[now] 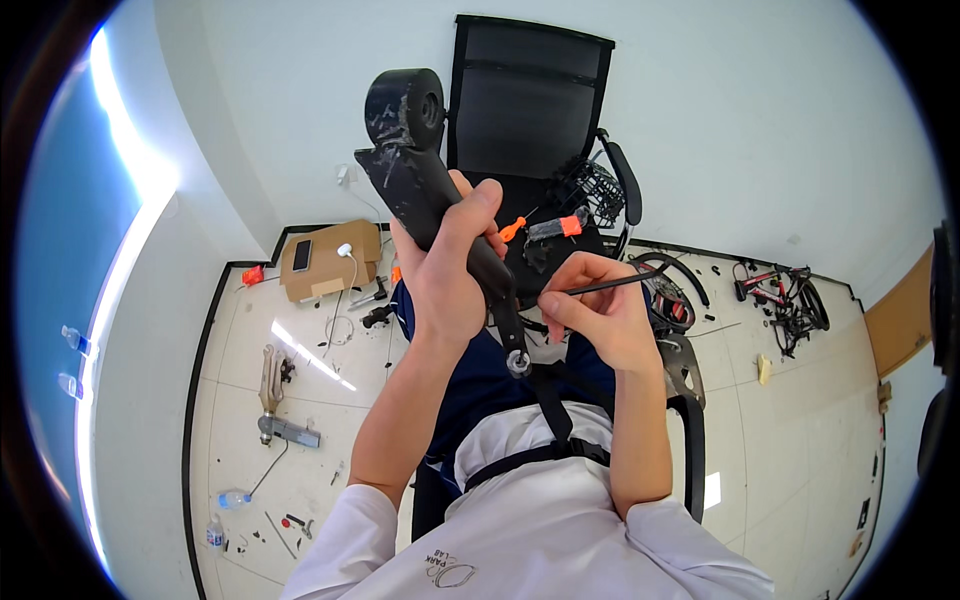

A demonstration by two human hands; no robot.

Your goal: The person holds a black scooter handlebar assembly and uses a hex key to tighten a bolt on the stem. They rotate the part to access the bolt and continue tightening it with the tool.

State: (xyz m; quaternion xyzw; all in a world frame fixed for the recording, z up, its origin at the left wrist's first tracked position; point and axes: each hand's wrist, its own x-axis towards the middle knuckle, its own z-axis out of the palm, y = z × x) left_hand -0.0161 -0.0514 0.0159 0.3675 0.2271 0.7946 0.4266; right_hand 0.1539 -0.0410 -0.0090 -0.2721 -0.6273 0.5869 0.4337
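My left hand (445, 275) is wrapped round the middle of a long black arm-like part (412, 190), held up in front of me at a tilt. A scuffed round hub forms its upper end; the lower end narrows to a small silver ring fitting. Close beside that narrow end, my right hand (610, 325) pinches a thin black rod (618, 284) between thumb and fingers. The rod's near tip lies by the part's edge, and whether they touch I cannot tell.
A black office chair (530, 100) faces me, with an orange-handled screwdriver (513, 229) and a black basket (597, 195) on its seat. Cardboard (330, 240) with a phone (302, 255), a silver metal fork (272, 385), bottles (235, 498) and bike parts (785, 295) lie on the floor.
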